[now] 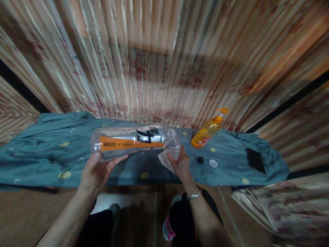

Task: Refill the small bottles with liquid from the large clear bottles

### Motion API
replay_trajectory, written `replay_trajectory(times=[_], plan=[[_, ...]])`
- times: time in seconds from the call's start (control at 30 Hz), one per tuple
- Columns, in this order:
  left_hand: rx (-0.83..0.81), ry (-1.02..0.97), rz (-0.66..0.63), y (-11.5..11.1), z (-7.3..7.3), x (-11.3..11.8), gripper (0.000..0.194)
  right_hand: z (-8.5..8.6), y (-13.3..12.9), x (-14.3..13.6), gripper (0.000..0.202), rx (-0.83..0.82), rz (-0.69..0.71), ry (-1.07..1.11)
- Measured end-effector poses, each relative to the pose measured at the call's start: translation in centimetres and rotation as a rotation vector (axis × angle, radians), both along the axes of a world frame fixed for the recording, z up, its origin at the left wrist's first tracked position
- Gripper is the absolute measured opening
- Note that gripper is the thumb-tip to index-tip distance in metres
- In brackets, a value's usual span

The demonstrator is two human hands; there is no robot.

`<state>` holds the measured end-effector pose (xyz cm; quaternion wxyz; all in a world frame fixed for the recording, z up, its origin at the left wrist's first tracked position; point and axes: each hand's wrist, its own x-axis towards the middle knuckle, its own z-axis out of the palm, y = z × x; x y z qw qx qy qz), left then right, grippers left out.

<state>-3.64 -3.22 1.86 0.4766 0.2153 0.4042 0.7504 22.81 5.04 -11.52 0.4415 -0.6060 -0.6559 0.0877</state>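
A large clear plastic bottle [128, 142] with an orange, silver and black label lies sideways in the air above the cloth. My left hand [96, 169] is wrapped round its base end at the left. At the neck end, my right hand [180, 163] grips a smaller clear plastic piece [174, 146], which touches or overlaps the bottle's mouth. A white tissue or paper [166, 162] shows beneath the right hand's fingers; whether it is held or lies on the cloth is unclear.
A blue-green patterned cloth [144, 176] covers the narrow table. To the right are an orange pump bottle [207, 132], a black cap [200, 160], a white cap [213, 163] and a dark phone [255, 160]. A pleated curtain [154, 68] hangs behind.
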Motion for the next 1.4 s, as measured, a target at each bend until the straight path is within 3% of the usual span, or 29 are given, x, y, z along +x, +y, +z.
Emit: replay_trajectory(times=[0.2, 0.6, 1.17, 1.4], plan=[[0.013, 0.039, -0.010, -0.3, 0.0, 0.0, 0.078, 0.3, -0.1, 0.1, 0.061, -0.009, 0.021, 0.002], [0.064, 0.108, -0.063, -0.6, -1.4, -1.0, 0.060, -0.3, 0.0, 0.0, 0.064, 0.031, 0.038, -0.015], [0.030, 0.103, -0.020, -0.5, -0.6, -0.4, 0.087, 0.4, -0.1, 0.1, 0.061, -0.001, 0.029, -0.025], [0.035, 0.075, -0.024, -0.6, -0.4, -0.1, 0.079, 0.1, 0.2, -0.1, 0.062, 0.001, 0.003, -0.014]])
